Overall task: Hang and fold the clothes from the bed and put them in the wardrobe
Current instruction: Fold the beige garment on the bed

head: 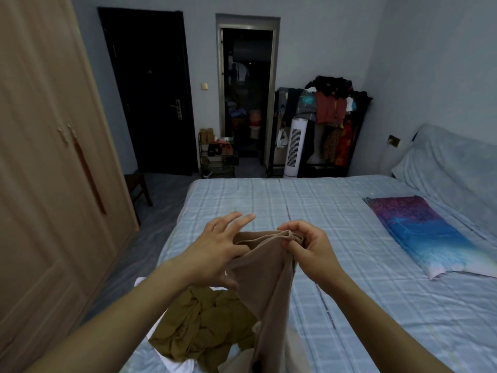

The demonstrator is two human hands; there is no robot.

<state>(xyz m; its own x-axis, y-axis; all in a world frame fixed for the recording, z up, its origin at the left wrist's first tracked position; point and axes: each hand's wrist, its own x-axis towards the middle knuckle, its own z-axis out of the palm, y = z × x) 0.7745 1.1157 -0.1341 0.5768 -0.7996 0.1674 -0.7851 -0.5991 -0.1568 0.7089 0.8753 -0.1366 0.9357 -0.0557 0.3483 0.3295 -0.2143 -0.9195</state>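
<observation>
Tights (269, 278) (lower end cut off) pinched by right hand (309, 251).

A thin beige garment (269, 278) hangs above the near edge of the bed (336, 211), its bunched top edge raised and the rest trailing down out of view. A crumpled olive-brown garment (199, 327) lies heaped at the bed's near left corner, partly over a white garment (177, 366). The wardrobe (48, 157), light wood, stands with doors closed beyond the bed's left edge.
</observation>
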